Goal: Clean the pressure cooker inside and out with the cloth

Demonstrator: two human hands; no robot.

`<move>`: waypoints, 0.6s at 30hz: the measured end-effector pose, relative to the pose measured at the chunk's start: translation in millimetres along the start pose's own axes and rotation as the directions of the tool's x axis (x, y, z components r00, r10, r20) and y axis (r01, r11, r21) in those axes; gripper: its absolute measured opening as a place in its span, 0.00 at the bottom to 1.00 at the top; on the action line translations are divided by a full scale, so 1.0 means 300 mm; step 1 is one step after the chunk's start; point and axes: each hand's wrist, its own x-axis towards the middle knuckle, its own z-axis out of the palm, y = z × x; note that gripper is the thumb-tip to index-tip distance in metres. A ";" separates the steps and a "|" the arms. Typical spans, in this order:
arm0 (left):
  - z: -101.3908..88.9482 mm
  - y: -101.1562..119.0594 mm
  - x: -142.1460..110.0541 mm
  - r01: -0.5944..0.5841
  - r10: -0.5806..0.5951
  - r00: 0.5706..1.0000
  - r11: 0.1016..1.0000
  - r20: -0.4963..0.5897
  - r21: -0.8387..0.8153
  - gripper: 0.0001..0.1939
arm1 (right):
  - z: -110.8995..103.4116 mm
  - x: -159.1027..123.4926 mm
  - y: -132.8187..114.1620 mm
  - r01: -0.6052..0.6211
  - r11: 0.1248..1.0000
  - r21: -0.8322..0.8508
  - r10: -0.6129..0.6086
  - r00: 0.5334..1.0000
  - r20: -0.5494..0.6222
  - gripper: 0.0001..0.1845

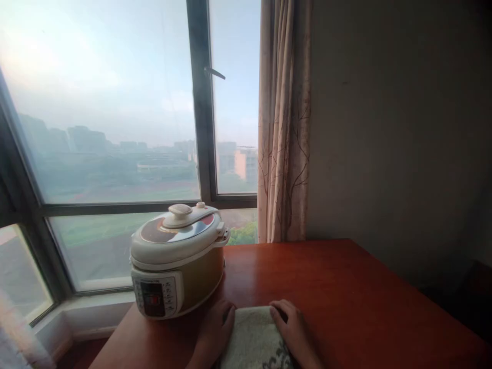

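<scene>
A pale greenish towel (254,333) with a dark leafy pattern at its lower right lies on the table in front of me, apparently folded. My left hand (216,328) is closed at its left edge, the thumb along the cloth near the far corner. At the opposite edge my right hand (292,327) grips the far right corner, thumb and fingers curled. The near end of the towel runs out of the picture. Just beyond my left hand stands a white and gold electric pressure cooker (179,264), its lid on and its control panel facing left of me.
The reddish-brown wooden table (346,292) extends to the right, with its far edge near the wall (384,128). Behind the cooker is a large window (115,102) with a dark frame. A patterned curtain (284,128) hangs at the window's right side.
</scene>
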 end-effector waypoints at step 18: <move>0.002 -0.002 -0.007 0.003 -0.003 0.999 1.000 -0.040 0.006 0.17 | -0.007 -0.003 -0.009 -0.007 1.000 0.006 0.007 1.000 0.002 0.21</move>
